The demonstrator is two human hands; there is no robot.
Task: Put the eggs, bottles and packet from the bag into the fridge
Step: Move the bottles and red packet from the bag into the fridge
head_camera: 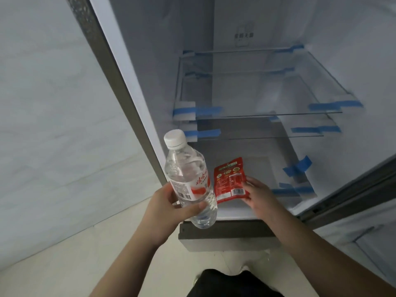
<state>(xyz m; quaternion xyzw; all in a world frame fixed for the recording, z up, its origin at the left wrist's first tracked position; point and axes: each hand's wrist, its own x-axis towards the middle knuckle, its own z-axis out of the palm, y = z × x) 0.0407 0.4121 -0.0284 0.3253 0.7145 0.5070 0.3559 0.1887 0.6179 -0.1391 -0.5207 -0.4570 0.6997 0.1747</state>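
Note:
My left hand (pixel 171 207) grips a clear water bottle (pixel 188 179) with a white cap and a red-and-white label, held upright in front of the open fridge's lower left edge. My right hand (pixel 258 195) holds a red packet (pixel 230 179) by its lower right corner, over the fridge's bottom compartment floor (pixel 257 168). The two hands are side by side, bottle and packet almost touching. No eggs and no bag are in view.
The fridge (pixel 132 103) stands open with several glass shelves (pixel 267 114) held by blue tape; nothing lies on them. The open door (pixel 353 189) runs along the right. A white wall is at the left, pale floor tiles below, my dark trousers at the bottom.

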